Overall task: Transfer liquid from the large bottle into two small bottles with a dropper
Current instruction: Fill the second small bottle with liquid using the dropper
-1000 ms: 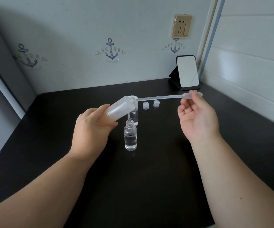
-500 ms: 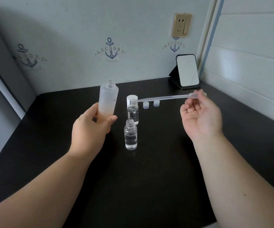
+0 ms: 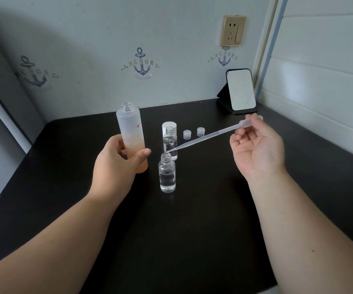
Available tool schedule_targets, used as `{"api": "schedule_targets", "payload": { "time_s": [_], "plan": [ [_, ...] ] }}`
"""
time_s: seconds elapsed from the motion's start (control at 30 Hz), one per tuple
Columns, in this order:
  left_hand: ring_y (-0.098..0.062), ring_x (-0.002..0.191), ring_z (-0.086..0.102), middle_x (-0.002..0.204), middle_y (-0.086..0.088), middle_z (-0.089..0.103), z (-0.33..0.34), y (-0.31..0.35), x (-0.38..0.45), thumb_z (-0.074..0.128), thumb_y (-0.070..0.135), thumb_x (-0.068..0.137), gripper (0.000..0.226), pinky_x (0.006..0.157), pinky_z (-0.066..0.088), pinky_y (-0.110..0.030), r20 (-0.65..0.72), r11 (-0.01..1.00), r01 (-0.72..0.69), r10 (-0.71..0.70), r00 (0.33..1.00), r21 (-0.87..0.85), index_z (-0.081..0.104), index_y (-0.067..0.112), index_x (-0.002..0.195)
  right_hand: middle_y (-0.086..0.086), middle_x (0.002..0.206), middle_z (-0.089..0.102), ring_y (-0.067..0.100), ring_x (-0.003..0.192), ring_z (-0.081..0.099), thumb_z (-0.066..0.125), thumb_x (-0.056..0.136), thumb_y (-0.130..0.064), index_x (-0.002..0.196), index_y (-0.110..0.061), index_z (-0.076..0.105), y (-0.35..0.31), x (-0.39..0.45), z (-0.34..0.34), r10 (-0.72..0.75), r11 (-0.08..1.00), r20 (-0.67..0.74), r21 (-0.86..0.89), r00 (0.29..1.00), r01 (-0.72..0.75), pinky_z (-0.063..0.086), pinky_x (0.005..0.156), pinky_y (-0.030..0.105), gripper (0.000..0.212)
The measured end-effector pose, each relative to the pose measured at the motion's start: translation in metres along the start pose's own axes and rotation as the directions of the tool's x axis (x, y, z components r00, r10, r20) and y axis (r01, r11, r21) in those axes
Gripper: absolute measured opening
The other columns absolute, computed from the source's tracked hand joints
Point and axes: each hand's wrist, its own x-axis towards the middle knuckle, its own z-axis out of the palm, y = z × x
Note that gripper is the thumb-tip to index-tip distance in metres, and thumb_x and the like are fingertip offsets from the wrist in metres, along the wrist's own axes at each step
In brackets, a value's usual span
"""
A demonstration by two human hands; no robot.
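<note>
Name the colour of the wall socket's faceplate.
Gold, a shiny metallic finish, on the wall socket; the head view shows it.

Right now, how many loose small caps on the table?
2: small translucent ribbed caps and, side by side behind the two small bottles, right of the taller white cap. None appears hidden.

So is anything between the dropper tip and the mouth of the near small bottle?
Nothing visible. The dropper, pinched by the right hand, has its tip right at the uncapped mouth of the near small bottle. The far small bottle stands behind, clear of it.
</note>
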Motion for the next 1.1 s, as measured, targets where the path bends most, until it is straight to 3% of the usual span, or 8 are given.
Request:
{"api": "schedule_targets", "payload": {
  "time_s": [0.17,0.3,0.43,0.57,0.67,0.83,0.93,1.1],
  "plan": [
    [0.014,0.093,0.058,0.103,0.025,0.060,-0.006,0.006,-0.008,0.071,0.057,0.083,0.048,0.072,0.044,-0.016,-0.051,0.991,0.007,-0.014,0.999,-0.131,0.052,0.038,0.123,0.003,0.070,0.067,0.013,0.058,0.056,0.067,0.092,-0.012,0.064,-0.013,0.077,0.000,0.002,-0.001,-0.015,0.999,0.012,-0.036,1.000,0.016,0.044,0.058,0.022,0.030],
    [-0.002,0.089,0.062,0.098,0.019,0.063,-0.020,0.014,-0.020,0.060,0.027,0.084,0.025,0.071,0.050,-0.018,-0.184,0.966,-0.158,0.121,0.976,-0.204,0.060,0.039,0.106,0.003,0.071,0.067,0.013,0.058,0.056,0.068,0.091,-0.013,0.064,-0.013,0.077,-0.001,0.003,-0.002,-0.019,0.999,0.028,-0.042,0.999,0.020,0.045,0.059,0.022,0.029],
    [-0.010,0.080,0.064,0.093,0.013,0.070,-0.019,0.019,-0.029,0.053,0.010,0.077,0.034,0.068,0.052,-0.018,0.058,0.944,-0.219,0.240,0.969,-0.246,0.068,0.032,0.098,0.003,0.071,0.067,0.013,0.058,0.056,0.068,0.091,-0.013,0.065,-0.012,0.078,-0.001,0.004,-0.003,-0.025,0.999,0.038,-0.041,0.999,0.027,0.045,0.059,0.022,0.028],
    [-0.014,0.080,0.061,0.100,0.022,0.069,-0.017,0.018,-0.027,0.064,0.023,0.080,0.039,0.070,0.051,-0.024,0.372,0.967,-0.218,0.253,0.893,-0.133,0.068,0.029,0.118,0.004,0.073,0.067,0.013,0.059,0.056,0.069,0.090,-0.013,0.067,-0.011,0.079,-0.001,0.004,-0.004,-0.026,0.999,0.050,-0.035,0.998,0.027,0.045,0.061,0.023,0.024],
    [-0.011,0.075,0.061,0.090,0.030,0.064,-0.012,0.020,-0.026,0.079,0.038,0.084,0.039,0.065,0.047,-0.017,0.502,0.956,-0.292,0.264,0.824,-0.024,0.064,0.035,0.120,0.003,0.072,0.067,0.013,0.059,0.056,0.070,0.089,-0.014,0.067,-0.012,0.078,-0.002,0.004,-0.003,-0.029,0.999,0.060,-0.034,0.998,0.031,0.045,0.061,0.022,0.023],
    [-0.006,0.070,0.060,0.080,0.020,0.063,-0.007,0.020,-0.024,0.083,0.051,0.075,0.030,0.061,0.044,-0.014,0.525,0.942,-0.330,0.248,0.814,0.065,0.063,0.038,0.094,0.002,0.073,0.066,0.012,0.060,0.056,0.071,0.089,-0.014,0.068,-0.012,0.077,-0.003,0.003,-0.003,-0.034,0.999,0.076,-0.038,0.997,0.037,0.045,0.062,0.022,0.023],
    [0.000,0.077,0.060,0.085,0.030,0.062,-0.006,0.020,-0.024,0.081,0.046,0.079,0.023,0.066,0.045,-0.012,0.531,0.943,-0.323,0.232,0.815,0.084,0.064,0.038,0.093,0.002,0.073,0.065,0.013,0.060,0.055,0.071,0.088,-0.014,0.067,-0.013,0.077,-0.004,0.003,-0.002,-0.039,0.998,0.085,-0.046,0.996,0.043,0.045,0.062,0.022,0.022],
    [-0.005,0.072,0.060,0.080,0.024,0.063,-0.007,0.021,-0.025,0.081,0.040,0.080,0.019,0.063,0.045,-0.014,0.515,0.945,-0.321,0.242,0.822,0.068,0.064,0.041,0.089,0.001,0.071,0.064,0.012,0.060,0.053,0.072,0.088,-0.014,0.066,-0.014,0.076,-0.005,0.002,-0.002,-0.045,0.998,0.096,-0.038,0.994,0.049,0.045,0.061,0.022,0.023]
  ]
}}
